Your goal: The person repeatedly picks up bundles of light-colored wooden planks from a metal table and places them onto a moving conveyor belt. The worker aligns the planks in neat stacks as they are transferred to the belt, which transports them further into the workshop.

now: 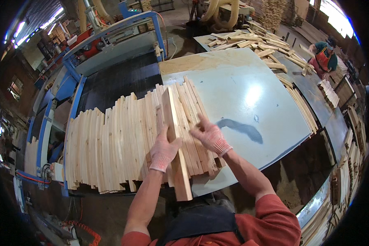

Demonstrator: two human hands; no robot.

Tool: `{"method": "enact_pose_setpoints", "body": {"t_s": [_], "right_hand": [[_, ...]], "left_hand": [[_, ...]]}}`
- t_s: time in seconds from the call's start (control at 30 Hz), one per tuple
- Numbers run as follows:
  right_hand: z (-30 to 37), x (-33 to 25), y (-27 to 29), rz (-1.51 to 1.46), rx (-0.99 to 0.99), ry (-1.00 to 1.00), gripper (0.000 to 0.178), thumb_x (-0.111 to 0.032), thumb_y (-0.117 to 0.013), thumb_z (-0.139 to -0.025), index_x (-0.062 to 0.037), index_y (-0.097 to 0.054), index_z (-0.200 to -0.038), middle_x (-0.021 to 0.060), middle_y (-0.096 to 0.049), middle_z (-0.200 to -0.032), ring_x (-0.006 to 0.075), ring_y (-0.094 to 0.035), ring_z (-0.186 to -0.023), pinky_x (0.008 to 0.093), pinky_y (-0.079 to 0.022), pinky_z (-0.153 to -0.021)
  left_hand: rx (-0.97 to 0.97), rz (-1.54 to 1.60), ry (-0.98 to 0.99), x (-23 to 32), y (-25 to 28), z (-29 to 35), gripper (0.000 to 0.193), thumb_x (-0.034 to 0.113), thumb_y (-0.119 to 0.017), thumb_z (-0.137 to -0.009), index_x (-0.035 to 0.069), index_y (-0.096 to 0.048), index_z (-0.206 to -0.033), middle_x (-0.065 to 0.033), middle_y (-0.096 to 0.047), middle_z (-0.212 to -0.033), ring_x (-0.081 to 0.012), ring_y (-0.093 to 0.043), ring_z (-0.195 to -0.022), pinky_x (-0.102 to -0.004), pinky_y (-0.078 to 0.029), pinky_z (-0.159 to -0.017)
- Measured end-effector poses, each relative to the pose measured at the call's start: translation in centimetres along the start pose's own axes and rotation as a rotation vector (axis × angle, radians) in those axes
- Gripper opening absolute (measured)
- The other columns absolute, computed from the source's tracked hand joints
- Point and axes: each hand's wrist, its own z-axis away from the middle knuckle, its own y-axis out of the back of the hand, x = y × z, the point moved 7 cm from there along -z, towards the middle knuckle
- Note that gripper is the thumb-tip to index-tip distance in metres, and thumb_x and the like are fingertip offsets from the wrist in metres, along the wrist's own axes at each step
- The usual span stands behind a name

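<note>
Above the row of pale slats [123, 139] the gloved left hand [164, 151] grips a wooden board [175, 139] mid-length, right hand [211, 137] open beside it; it looks light, stiff, rough-sawn, best held by its edges.

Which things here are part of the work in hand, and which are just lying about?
In hand:
- left hand holding a raised wooden slat
- right hand over the row of slats
- grey table bearing them

Lying about:
- loose offcut pile
- stacked strips at the table's right edge
- another person
</note>
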Motion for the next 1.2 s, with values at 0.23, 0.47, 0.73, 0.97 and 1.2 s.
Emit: {"method": "enact_pose_setpoints", "body": {"t_s": [0.23, 0.47, 0.73, 0.97, 1.2], "right_hand": [[2.9, 1.0, 2.3, -0.312, -0.069, 0.004, 0.042, -0.014, -0.069, -0.091, -0.0008, -0.061, -0.13, 0.013, -0.073, -0.1, 0.0194, -0.068, -0.085, 0.036, -0.059, -0.079], [-2.0, 8.5, 9.6, 0.327, 0.073, -0.204, 0.04, -0.022, -0.068, -0.09, -0.0014, -0.063, -0.123, 0.0244, -0.074, -0.102, 0.0412, -0.073, -0.098, 0.0482, -0.058, -0.09], [-4.0, 13.0, 6.7, 0.243, 0.083, -0.027, 0.057, -0.052, -0.059, -0.101, -0.0025, -0.063, -0.13, 0.0301, -0.071, -0.117, 0.0495, -0.065, -0.116, 0.0536, -0.051, -0.098], [-2.6, 10.5, 7.1, 0.319, 0.008, -0.202, 0.054, -0.055, -0.062, -0.1, -0.0019, -0.063, -0.109, 0.0244, -0.072, -0.1, 0.0458, -0.068, -0.102, 0.054, -0.051, -0.09], [-1.5, 12.4, 9.9, 0.261, 0.04, -0.301, 0.061, -0.049, -0.065, -0.1, -0.0052, -0.06, -0.141, 0.0261, -0.071, -0.123, 0.0435, -0.067, -0.12, 0.0494, -0.052, -0.101]], "left_hand": [[-0.016, 0.415, -0.101, 6.5, -3.1, -1.5, 0.093, 0.052, -0.075, -0.092, -0.002, -0.04, -0.16, -0.0258, -0.065, -0.133, -0.0325, -0.068, -0.118, -0.0455, -0.057, -0.098], [-0.05, -0.525, 0.165, -1.4, -2.0, -2.8, 0.087, 0.062, -0.067, -0.094, 0.001, -0.049, -0.154, -0.0252, -0.051, -0.154, -0.038, -0.054, -0.14, -0.049, -0.047, -0.114], [-0.116, -0.588, 0.168, 0.4, -3.0, -5.8, 0.072, 0.057, -0.072, -0.09, 0.0, -0.066, -0.134, -0.0231, -0.066, -0.137, -0.038, -0.065, -0.127, -0.0488, -0.054, -0.105], [-0.184, -0.417, 0.167, 2.1, -6.4, -5.0, 0.072, 0.054, -0.076, -0.086, -0.002, -0.067, -0.13, -0.0255, -0.068, -0.13, -0.0404, -0.067, -0.122, -0.0492, -0.056, -0.102], [-0.5, 0.107, 0.066, 1.6, -5.8, -1.5, 0.063, 0.041, -0.072, -0.098, -0.007, -0.061, -0.137, -0.0167, -0.073, -0.118, -0.0242, -0.07, -0.116, -0.0364, -0.056, -0.102]]}}
